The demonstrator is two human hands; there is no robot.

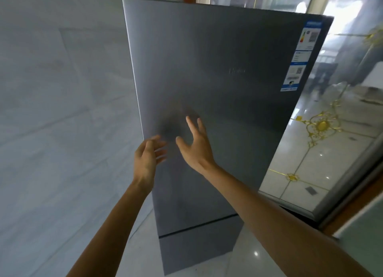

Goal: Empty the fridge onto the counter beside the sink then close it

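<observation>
1. Two bare forearms are seen rising from the bottom of the frame towards its centre.
2. The left hand is held empty just left of centre, at the left edge of the fridge. Its fingers are loosely spread and blurred, and contact cannot be told.
3. The right hand is held wide and empty at the centre, fingers fanned close before the upper door. Touch is not shown.
4. The step is judged to be work on the upper door at its left edge.
5. To do it well, the fingertips are best hooked behind that edge, where a hidden grip is likely. An even pull is advised, with the door swung fully wide so that the shelves can be reached.
6. The free hand is best kept out of the gap.
7. The fridge fills the middle of the frame, between a pale wall on the left and a glass panel on the right.
8. It is matt dark grey and flat, and no handle is seen. A blue-and-white label is stuck at its upper right.
9. A dark seam low in the frame divides the upper door from a lower one. Both appear shut, so the contents are hidden.
10. Neither counter nor sink is in view.
</observation>
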